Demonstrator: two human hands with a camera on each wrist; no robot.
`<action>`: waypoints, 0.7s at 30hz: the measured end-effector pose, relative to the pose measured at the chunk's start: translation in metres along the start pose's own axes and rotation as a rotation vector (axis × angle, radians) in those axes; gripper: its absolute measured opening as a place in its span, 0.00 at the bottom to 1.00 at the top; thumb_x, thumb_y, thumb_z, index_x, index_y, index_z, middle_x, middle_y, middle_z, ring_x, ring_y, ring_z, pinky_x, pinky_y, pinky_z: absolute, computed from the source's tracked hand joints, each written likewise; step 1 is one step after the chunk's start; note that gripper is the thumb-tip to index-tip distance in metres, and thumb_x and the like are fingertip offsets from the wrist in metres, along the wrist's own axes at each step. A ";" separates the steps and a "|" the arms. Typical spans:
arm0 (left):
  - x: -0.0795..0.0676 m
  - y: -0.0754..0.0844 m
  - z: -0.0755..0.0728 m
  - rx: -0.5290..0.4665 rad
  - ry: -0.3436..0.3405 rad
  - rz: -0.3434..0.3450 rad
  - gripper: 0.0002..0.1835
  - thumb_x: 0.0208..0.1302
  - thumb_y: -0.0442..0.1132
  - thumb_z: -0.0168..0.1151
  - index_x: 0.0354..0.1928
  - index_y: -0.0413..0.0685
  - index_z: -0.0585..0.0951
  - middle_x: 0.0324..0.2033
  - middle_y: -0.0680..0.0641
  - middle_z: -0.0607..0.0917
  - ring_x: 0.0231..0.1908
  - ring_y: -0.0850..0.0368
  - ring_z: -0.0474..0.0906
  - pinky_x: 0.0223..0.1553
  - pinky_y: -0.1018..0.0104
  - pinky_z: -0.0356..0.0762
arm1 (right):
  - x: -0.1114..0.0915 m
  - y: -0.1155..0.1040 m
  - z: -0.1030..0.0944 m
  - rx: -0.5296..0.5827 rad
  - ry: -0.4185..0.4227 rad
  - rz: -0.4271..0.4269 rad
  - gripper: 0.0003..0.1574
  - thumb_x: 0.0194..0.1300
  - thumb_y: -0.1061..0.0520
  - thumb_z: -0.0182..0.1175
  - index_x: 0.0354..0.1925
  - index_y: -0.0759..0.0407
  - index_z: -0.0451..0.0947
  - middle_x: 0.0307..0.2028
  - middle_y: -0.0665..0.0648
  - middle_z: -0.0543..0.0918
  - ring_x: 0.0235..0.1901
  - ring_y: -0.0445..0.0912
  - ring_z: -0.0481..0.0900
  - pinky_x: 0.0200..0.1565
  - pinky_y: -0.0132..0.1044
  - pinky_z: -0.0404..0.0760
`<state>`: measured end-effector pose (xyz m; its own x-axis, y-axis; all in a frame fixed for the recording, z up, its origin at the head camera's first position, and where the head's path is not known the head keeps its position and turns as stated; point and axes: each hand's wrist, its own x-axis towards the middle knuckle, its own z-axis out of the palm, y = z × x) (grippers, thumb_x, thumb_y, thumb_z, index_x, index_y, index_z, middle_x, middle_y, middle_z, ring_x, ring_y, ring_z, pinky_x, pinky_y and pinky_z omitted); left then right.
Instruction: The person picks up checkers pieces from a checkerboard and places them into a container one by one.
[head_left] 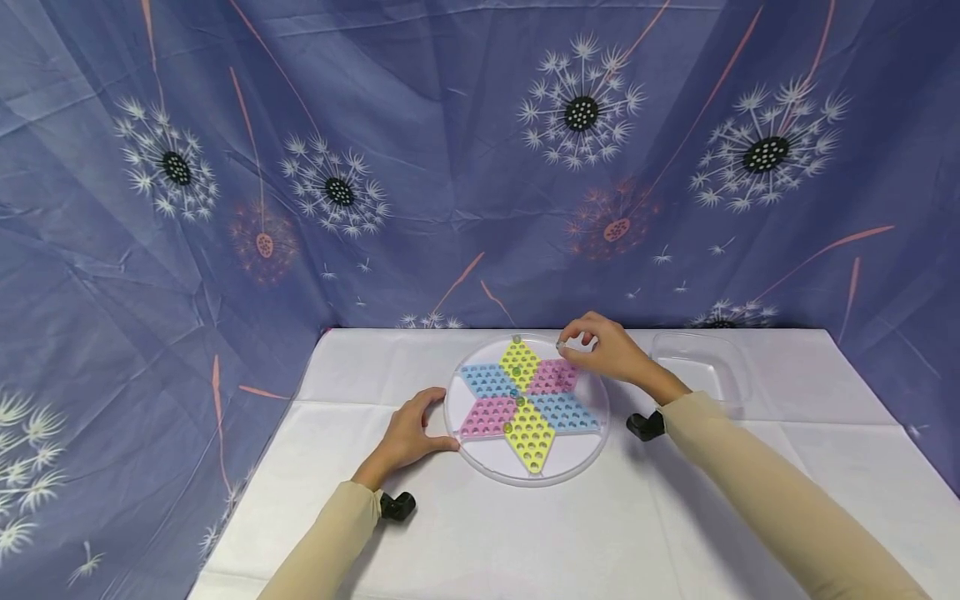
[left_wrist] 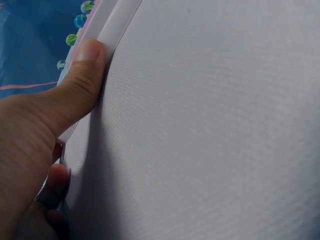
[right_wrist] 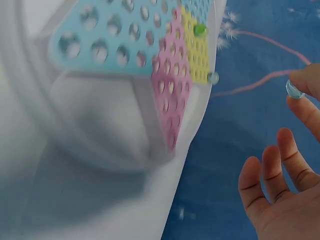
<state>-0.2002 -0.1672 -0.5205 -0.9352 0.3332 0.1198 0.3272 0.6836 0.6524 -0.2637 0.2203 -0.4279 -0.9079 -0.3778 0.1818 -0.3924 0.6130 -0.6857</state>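
Observation:
A round white Chinese checkers board [head_left: 480,457] lies on the table, its star in yellow, pink and blue with rows of holes. Against the board's left rim rests my left hand [head_left: 408,429], thumb and forefinger spread apart; in the left wrist view its thumb [left_wrist: 82,75] lies along the rim. My right hand [head_left: 611,350] is over the far right side of the board, pinching a clear marble [right_wrist: 294,90] between thumb and forefinger, with its other fingers loose. Several marbles sit along the star's middle, among them a green marble [right_wrist: 200,30] and a blue one [head_left: 514,392].
A clear plastic tray [head_left: 731,371] stands to the right of the board, partly behind my right forearm. Dandelion-printed blue cloth [head_left: 450,167] hangs behind the table's far edge. White cloth [head_left: 525,533] covers the table.

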 end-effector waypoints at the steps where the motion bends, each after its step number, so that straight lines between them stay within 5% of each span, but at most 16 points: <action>1: 0.000 0.000 0.000 0.000 0.001 -0.002 0.52 0.43 0.50 0.87 0.71 0.45 0.72 0.37 0.49 0.76 0.33 0.58 0.66 0.38 0.63 0.66 | -0.002 0.003 -0.003 -0.002 0.009 0.007 0.11 0.68 0.49 0.70 0.47 0.48 0.86 0.48 0.57 0.78 0.42 0.51 0.73 0.40 0.46 0.76; 21: 0.000 0.001 -0.001 -0.001 0.004 0.000 0.52 0.43 0.50 0.87 0.71 0.44 0.72 0.38 0.50 0.76 0.33 0.58 0.66 0.39 0.63 0.66 | -0.074 0.062 -0.076 -0.117 0.189 0.159 0.19 0.71 0.44 0.65 0.53 0.52 0.84 0.50 0.60 0.78 0.44 0.51 0.73 0.42 0.47 0.76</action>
<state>-0.1997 -0.1669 -0.5194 -0.9357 0.3308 0.1227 0.3270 0.6827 0.6534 -0.2324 0.3391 -0.4307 -0.9666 -0.1408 0.2140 -0.2469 0.7344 -0.6322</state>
